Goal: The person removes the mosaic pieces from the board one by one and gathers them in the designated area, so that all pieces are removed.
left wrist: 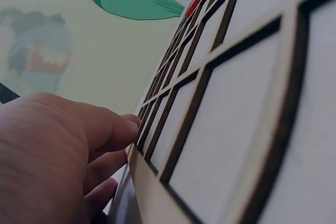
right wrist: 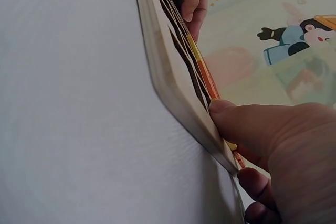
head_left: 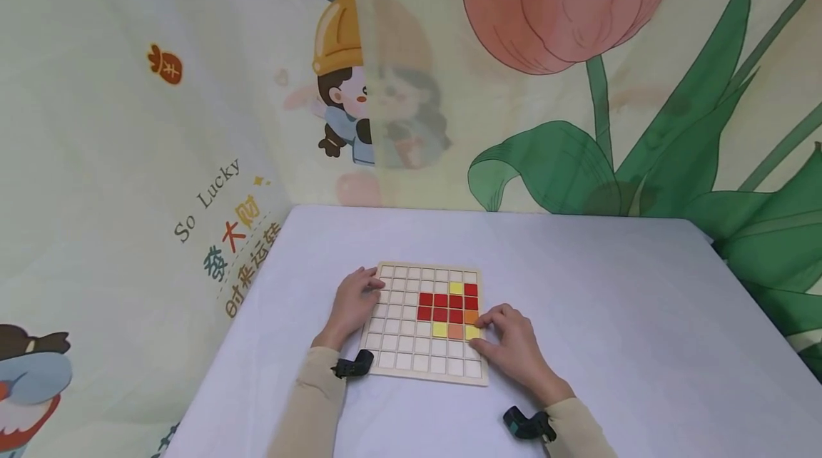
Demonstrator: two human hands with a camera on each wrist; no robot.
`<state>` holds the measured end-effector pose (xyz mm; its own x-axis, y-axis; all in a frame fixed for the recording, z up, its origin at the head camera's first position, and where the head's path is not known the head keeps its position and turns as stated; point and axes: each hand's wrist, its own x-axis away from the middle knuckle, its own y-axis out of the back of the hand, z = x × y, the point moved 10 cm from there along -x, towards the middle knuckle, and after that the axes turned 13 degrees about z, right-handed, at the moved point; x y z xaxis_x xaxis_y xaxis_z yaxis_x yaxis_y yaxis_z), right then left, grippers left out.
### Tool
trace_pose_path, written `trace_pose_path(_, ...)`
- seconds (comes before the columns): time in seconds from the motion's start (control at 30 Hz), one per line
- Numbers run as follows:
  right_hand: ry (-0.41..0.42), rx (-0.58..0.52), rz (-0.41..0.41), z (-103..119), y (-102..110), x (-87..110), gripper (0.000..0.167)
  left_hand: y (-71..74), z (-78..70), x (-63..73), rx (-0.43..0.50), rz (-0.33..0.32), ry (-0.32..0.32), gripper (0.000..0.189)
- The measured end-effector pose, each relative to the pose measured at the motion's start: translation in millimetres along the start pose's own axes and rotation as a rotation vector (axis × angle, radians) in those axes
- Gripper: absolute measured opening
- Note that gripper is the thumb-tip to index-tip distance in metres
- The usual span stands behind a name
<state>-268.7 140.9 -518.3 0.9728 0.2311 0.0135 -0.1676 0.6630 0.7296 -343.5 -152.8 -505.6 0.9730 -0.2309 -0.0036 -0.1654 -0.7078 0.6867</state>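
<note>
A square wooden grid board lies on the white table, with several red tiles in its right half. Around these sit yellow tiles, an orange tile and a lighter orange tile. My left hand holds the board's left edge, its bent fingers at the frame in the left wrist view. At the right edge, my right hand pinches a yellow tile between thumb and index finger. In the right wrist view the thumb covers most of that tile.
White cloth covers the table, reaching far to the right of the board. Behind it hangs a printed curtain with a flower and cartoon figures. Black wrist cameras sit at both sleeves, the left one close to the board's lower left corner.
</note>
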Motion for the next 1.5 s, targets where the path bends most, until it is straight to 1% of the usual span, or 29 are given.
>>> trace_pose_path(0.1, 0.009, -0.006, -0.001, 2.0, 0.0, 0.1, 0.028, 1.5, -0.8, 1.3, -0.013, -0.011, -0.013, 0.015)
trace_pose_path(0.3, 0.031, -0.031, -0.008, 6.2, 1.6, 0.5, 0.030, 3.7, -3.4, 1.0, -0.024, -0.009, -0.023, 0.015)
trace_pose_path(0.4, 0.041, -0.042, -0.004, 8.3, 1.1, 1.4, 0.031, 4.5, -3.3, 0.5, -0.026, -0.003, -0.019, 0.016)
trace_pose_path(0.63, 0.078, -0.017, -0.010, 15.9, 2.7, 1.3, 0.032, 6.4, -3.5, -1.4, -0.005, -0.010, -0.019, 0.018)
trace_pose_path(0.77, 0.089, -0.008, -0.003, 18.1, 3.1, 1.0, 0.033, 4.9, -0.8, -1.7, 0.014, -0.002, 0.005, 0.020)
trace_pose_path(0.93, 0.078, -0.008, 0.016, 17.0, -0.1, 2.6, 0.034, 2.6, 0.7, 0.5, 0.008, -0.005, 0.001, 0.019)
trace_pose_path(1.1, 0.075, 0.003, 0.012, 15.7, -1.2, 4.7, 0.034, 1.0, 0.9, 3.5, 0.020, -0.008, -0.010, 0.018)
trace_pose_path(1.17, 0.079, 0.004, 0.002, 15.2, 0.6, 5.7, 0.034, 0.5, -0.2, 4.1, 0.020, -0.008, -0.017, 0.019)
trace_pose_path(1.5, 0.090, -0.057, -0.039, 7.8, 16.1, 1.9, 0.029, -0.1, 1.7, 3.3, 0.009, -0.003, 0.005, 0.019)
